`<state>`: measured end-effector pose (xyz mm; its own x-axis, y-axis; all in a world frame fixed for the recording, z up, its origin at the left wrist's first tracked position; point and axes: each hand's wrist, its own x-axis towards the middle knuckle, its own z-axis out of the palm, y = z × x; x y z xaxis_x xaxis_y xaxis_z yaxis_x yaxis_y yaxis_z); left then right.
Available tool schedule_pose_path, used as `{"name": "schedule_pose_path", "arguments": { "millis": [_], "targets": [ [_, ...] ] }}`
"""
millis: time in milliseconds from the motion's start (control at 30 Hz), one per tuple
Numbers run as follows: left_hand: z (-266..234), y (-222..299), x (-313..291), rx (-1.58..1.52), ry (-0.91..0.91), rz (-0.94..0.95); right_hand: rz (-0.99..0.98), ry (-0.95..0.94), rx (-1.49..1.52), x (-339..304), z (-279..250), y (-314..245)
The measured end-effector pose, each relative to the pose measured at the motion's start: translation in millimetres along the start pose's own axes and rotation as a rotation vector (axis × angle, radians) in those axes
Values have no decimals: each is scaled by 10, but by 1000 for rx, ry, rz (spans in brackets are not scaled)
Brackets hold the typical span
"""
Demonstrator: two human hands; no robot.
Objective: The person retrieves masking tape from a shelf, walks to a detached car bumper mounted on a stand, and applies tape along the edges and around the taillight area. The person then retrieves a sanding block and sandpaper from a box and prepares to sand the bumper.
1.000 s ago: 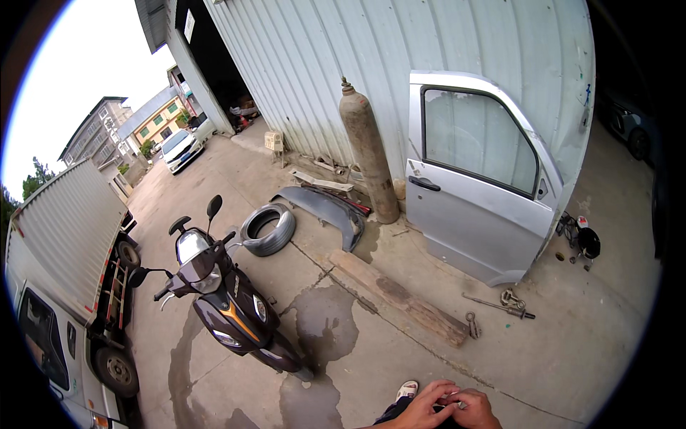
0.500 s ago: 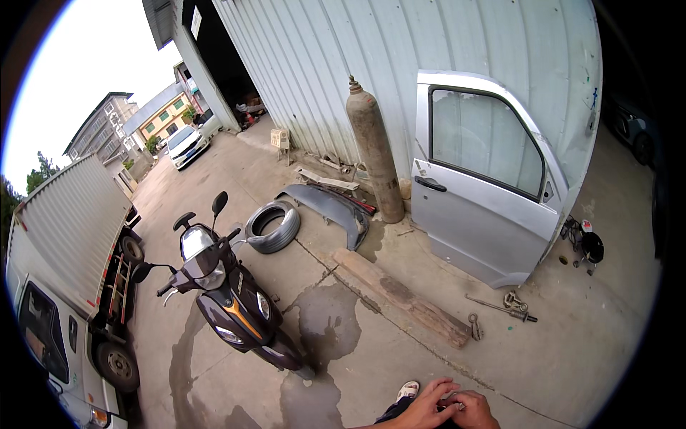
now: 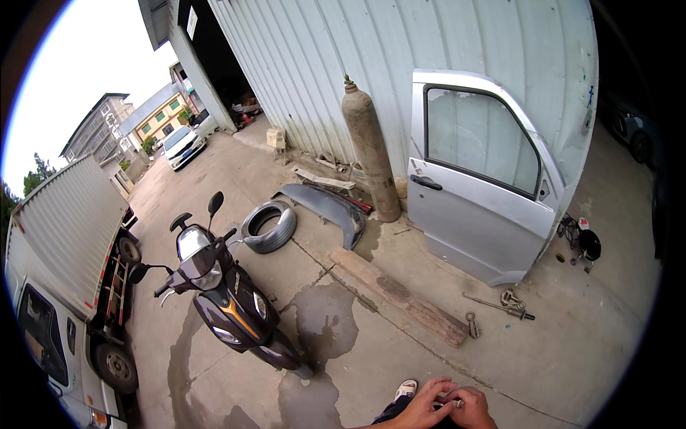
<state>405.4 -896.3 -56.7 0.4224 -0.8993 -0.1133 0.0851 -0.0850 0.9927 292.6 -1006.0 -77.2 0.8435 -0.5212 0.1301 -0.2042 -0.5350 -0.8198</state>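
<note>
At the lower edge my left hand (image 3: 426, 405) and my right hand (image 3: 471, 409) meet in front of my body. The fingers of both are bent inward and touch each other. A small shiny bit (image 3: 458, 403) shows between the fingertips, too small to name. The fingers of my right hand are curled over it. My left hand's thumb and fingers close in from the other side, with their tips partly hidden. Just beyond the hands is my light-coloured shoe (image 3: 406, 388) on the concrete.
A dark scooter (image 3: 239, 307) stands left of centre by wet patches. A wooden beam (image 3: 400, 297), a tyre (image 3: 269, 227), a dark bumper piece (image 3: 325, 207) and metal tools (image 3: 504, 306) lie around. A gas cylinder (image 3: 371, 150) and silver car door (image 3: 479, 193) lean by the wall. A truck (image 3: 64, 250) stands left.
The view has shifted slightly. My hands stay together, with small finger movements, and the shiny bit shows more clearly between them.
</note>
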Motion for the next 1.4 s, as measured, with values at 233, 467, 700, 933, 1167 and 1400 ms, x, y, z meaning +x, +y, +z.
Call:
{"name": "schedule_pose_path", "arguments": {
  "millis": [233, 467, 700, 933, 1167, 1400],
  "targets": [
    [-153, -29, 210, -102, 82, 161, 73, 265, 15, 21, 128, 96],
    [-637, 500, 575, -1106, 17, -79, 163, 162, 300, 6, -49, 19],
    [-695, 629, 682, -1226, -185, -165, 437, 211, 853, -4, -129, -251],
    [-618, 567, 896, -1246, -363, -283, 410, 411, 1172, -115, -82, -360],
    [-305, 490, 997, -1100, -491, -377, 223, 598, 1709, -283, -122, -404],
    [353, 363, 1045, -836, -630, -415, 130, 760, 1739, -690, -412, -224]
  ]
}}
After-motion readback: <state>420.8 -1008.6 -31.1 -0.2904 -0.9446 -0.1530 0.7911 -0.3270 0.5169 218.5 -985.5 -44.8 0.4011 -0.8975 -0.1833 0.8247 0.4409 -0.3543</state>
